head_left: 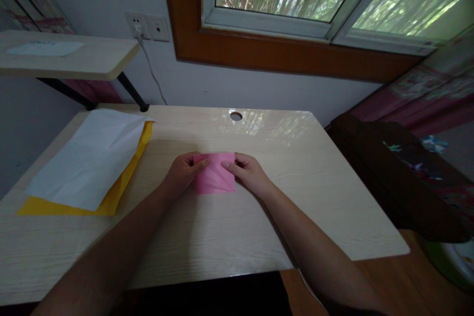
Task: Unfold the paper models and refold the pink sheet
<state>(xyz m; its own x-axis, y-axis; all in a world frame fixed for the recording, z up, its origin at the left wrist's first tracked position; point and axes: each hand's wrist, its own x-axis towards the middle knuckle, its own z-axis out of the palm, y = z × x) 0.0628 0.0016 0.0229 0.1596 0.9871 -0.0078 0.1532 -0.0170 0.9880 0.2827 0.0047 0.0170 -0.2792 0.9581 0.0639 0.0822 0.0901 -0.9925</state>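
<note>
A pink square of paper (215, 180) with faint creases is held up over the middle of the desk. My left hand (183, 170) pinches its upper left side, thumb on the front face and fingers behind. On the upper right side my right hand (252, 172) grips it the same way. The fingers behind the paper are mostly hidden.
White sheets (92, 153) lie over yellow paper (126, 182) on the desk's left side. A raised shelf (111, 57) with black legs stands at the back left. The desk (296, 197) has a round cable hole (236, 116) near its back edge.
</note>
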